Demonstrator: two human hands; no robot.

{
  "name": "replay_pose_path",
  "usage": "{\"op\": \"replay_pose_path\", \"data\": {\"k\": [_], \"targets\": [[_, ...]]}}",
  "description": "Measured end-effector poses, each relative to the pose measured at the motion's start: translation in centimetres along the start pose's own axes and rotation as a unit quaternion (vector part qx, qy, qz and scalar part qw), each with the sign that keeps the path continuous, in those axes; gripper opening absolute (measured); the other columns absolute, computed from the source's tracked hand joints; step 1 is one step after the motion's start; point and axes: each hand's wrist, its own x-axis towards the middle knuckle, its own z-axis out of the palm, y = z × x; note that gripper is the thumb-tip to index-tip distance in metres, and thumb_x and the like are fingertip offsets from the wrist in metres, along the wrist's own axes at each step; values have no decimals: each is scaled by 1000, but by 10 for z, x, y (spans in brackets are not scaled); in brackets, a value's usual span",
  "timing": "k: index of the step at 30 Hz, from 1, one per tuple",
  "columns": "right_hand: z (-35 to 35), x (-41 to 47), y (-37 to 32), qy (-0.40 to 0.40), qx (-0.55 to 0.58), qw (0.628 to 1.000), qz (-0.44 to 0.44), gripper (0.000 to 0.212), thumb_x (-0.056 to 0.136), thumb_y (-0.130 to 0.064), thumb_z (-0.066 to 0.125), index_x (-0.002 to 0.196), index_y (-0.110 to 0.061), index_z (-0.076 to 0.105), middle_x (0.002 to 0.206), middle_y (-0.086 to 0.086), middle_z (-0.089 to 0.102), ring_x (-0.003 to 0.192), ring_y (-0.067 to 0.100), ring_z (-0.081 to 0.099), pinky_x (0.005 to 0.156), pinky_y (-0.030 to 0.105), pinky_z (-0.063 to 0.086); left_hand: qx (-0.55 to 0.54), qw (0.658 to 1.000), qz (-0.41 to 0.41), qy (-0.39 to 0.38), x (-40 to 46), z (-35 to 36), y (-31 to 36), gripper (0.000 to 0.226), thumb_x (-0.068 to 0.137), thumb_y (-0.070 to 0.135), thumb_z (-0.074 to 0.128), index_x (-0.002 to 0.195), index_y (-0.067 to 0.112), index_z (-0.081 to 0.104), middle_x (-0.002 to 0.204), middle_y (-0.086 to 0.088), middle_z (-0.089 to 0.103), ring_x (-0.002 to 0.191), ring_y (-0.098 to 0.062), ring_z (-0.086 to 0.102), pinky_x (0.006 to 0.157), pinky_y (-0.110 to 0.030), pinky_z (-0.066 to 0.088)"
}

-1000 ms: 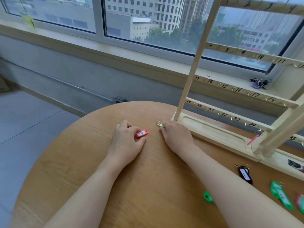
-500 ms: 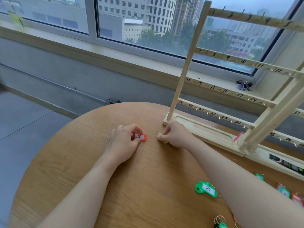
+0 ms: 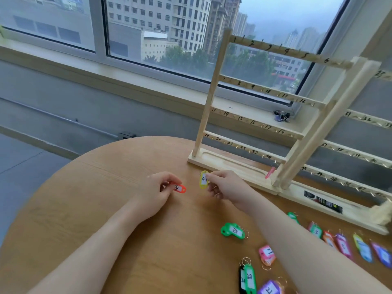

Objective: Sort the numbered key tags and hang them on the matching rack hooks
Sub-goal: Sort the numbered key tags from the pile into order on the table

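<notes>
Key tags are scattered on the near right part of the round wooden worktop (image 3: 106, 209): a purple tag (image 3: 269, 289) at the bottom edge, a green tag marked 28 (image 3: 249, 277) lying over a black tag (image 3: 242, 280), a pink tag (image 3: 266, 254), and a green tag marked 10 (image 3: 232, 230). More coloured tags (image 3: 343, 245) are seen in a row to the right, behind the right forearm; their numbers are blurred.

Farther on, above the middle of the worktop, a red tag (image 3: 179, 187) is pinched by the left hand (image 3: 157, 192) between thumb and fingers. Just beside it, a yellow tag (image 3: 204, 179) is pinched by the right hand (image 3: 224, 187) and held upright; its number looks like 41. Both grips are closed on their tags, and the two tags are near each other but apart.

Behind the hands, a wooden rack (image 3: 254, 124) with numbered hooks is standing on the worktop, its base close to the right hand. A small pink tag (image 3: 270, 172) is hanging low at its right post. A second rack (image 3: 360, 153) is joined on the right. Beyond, a windowsill (image 3: 148, 81) and a window (image 3: 159, 28) with buildings are seen.
</notes>
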Motion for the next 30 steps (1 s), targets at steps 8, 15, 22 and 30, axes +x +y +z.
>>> {"op": "replay_pose_path", "data": {"k": [8, 15, 22, 30], "targets": [[-48, -77, 33, 39, 44, 998, -7, 20, 100, -30, 63, 105, -15, 76, 74, 2, 67, 61, 11, 61, 58, 24, 45, 43, 998, 50, -4, -15, 10, 32, 22, 97, 12, 63, 103, 33, 68, 98, 20, 64, 92, 3, 61, 79, -12, 50], [-112, -157, 62, 114, -94, 989, -3, 7, 97, -16, 66, 101, -16, 72, 74, -1, 70, 55, 4, 62, 53, 18, 46, 1, 976, 207, -70, -41, 73, 117, 18, 88, 5, 73, 96, 21, 73, 84, 11, 69, 78, -7, 62, 69, -21, 50], [-162, -243, 96, 196, -63, 978, 7, 7, 96, -18, 68, 99, -14, 72, 74, 2, 71, 61, 4, 63, 57, 18, 47, -34, 957, 238, -163, -70, 121, 178, 24, 87, 2, 73, 88, 26, 72, 83, 20, 62, 81, 4, 59, 74, -7, 39], [-176, -319, 142, 229, -26, 973, 26, 15, 100, -24, 64, 90, -18, 73, 68, -3, 67, 59, 7, 57, 62, 25, 47, -24, 944, 207, -256, -89, 157, 224, 20, 94, 12, 66, 97, 30, 71, 82, 16, 68, 77, 1, 64, 69, -8, 43]]}}
